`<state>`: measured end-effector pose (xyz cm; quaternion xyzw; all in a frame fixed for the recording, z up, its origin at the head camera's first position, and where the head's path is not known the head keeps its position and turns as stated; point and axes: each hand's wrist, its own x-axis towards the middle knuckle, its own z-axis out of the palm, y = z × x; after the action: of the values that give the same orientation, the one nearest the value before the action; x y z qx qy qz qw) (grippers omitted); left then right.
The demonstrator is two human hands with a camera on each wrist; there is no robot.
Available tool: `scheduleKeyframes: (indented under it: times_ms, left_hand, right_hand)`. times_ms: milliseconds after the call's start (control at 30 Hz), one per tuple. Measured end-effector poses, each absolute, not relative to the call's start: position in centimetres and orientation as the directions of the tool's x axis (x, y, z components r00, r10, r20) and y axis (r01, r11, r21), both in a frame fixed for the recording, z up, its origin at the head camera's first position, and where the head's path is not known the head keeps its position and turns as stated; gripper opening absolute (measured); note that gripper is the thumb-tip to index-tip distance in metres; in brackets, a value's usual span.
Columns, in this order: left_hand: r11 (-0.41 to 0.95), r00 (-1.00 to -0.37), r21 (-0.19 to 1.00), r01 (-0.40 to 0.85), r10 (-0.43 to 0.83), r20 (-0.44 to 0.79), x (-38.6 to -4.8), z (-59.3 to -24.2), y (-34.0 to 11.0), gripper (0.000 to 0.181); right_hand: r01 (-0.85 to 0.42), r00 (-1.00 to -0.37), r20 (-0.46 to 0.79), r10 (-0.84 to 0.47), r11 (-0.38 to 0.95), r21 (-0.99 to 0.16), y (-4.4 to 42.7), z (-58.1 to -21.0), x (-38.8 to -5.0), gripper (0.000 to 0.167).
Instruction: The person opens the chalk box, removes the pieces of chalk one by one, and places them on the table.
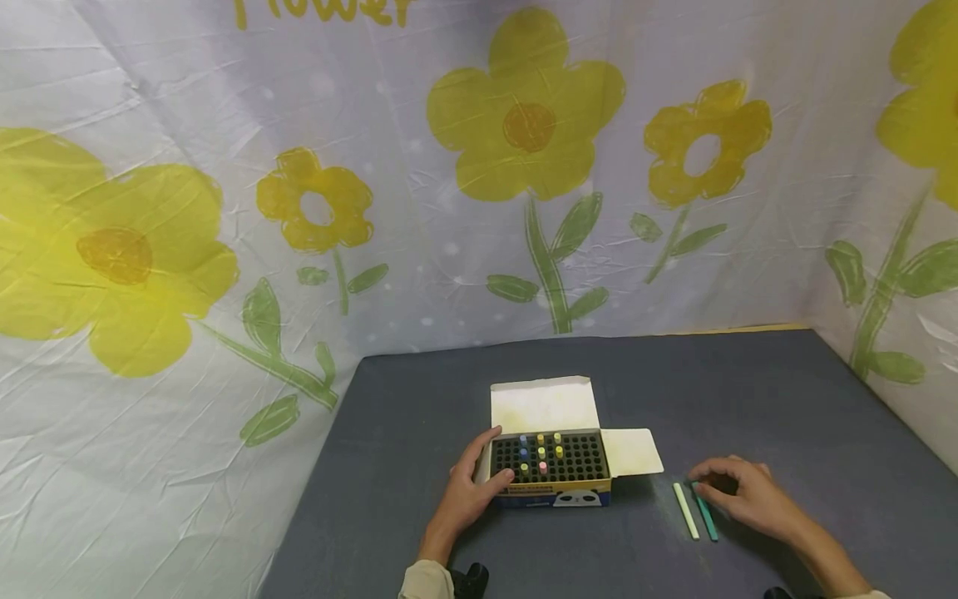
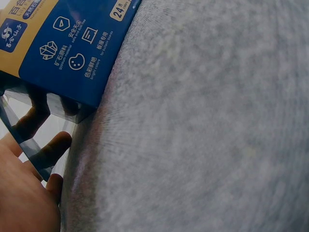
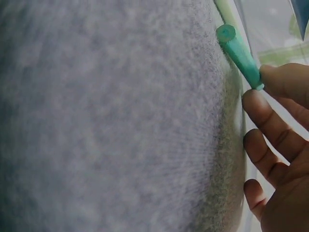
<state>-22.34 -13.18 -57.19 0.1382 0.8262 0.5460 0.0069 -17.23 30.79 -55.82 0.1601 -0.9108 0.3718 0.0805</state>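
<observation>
An open chalk box (image 1: 552, 497), blue and yellow with a panda face on its front, stands on the dark table. Its black insert (image 1: 587, 456) has rows of holes, several with blue, yellow or pink chalk sticks upright in them. My left hand (image 1: 467, 497) grips the box's left end, thumb at the front corner; the wrist view shows fingers by a clear plastic edge. To the right of the box, a green chalk stick (image 1: 706, 513) lies beside a pale yellow-green chalk stick (image 1: 686, 512). My right hand (image 3: 285, 140) pinches the green stick's far end between thumb and index finger.
The box's white lid (image 1: 545, 404) stands up behind it, and a white side flap (image 1: 632, 452) sticks out toward the right. A dark grey cloth covers the table (image 1: 404, 408). White sheeting (image 1: 419, 283) with painted yellow flowers hangs behind and at both sides.
</observation>
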Motion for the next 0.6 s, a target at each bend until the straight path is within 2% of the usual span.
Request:
scheduleKeyframes:
  times_ms: [233, 400, 600]
  left_hand:
    - [0.367, -0.963, 0.906, 0.213, 0.236, 0.130, -22.15, -56.90, -13.18, 0.066]
    - [0.369, -0.962, 0.903, 0.219, 0.236, 0.137, -22.09, -56.81, -13.19, 0.067]
    - [0.360, -0.959, 0.905, 0.225, 0.244, 0.142, -22.12, -56.86, -13.18, 0.067]
  right_hand:
    - [-0.368, -0.923, 0.322, -0.212, 0.732, -0.573, 30.29, -55.99, -17.32, 0.021]
    - [-0.375, -0.920, 0.325, -0.219, 0.732, -0.569, 30.28, -56.09, -17.42, 0.021]
    - [-0.373, -0.927, 0.288, -0.239, 0.648, -0.664, 30.61, -55.75, -17.35, 0.014]
